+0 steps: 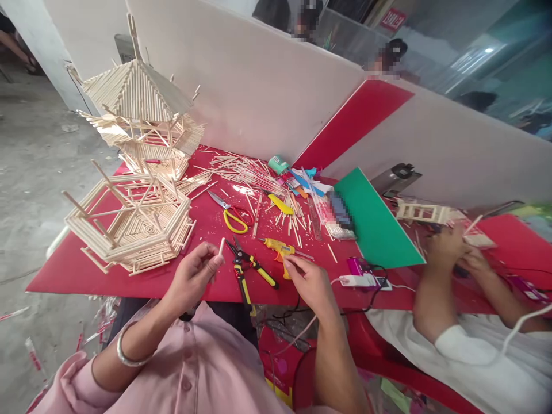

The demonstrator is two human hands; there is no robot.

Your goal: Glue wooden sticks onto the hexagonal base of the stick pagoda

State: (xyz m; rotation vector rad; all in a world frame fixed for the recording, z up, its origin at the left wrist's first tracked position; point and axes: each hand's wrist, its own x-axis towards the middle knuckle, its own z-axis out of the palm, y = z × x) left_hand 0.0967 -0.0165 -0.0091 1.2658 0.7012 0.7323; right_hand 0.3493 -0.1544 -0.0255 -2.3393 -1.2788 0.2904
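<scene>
My left hand [196, 273] pinches a short wooden stick [221, 247] upright between thumb and fingers, above the table's front edge. At the yellow hot glue gun [278, 248], my right hand [309, 282] has its fingertips closed around the handle; the gun's nozzle points left. Between my hands lie black-and-yellow pliers [245, 265], their handles spread. Yellow-handled scissors [233, 217] rest farther back. To the left stands an open octagonal frame of wooden sticks [129, 244], and behind it a roofed stick pavilion [140, 95].
Loose sticks [241, 169] and scraps cover the back of the red table [207, 287]. A yellow utility knife [280, 203] lies among them. A green board [379, 224] leans to the right, near a white power strip [357, 280]. Beyond, a co-worker's hands [457, 250] handle sticks.
</scene>
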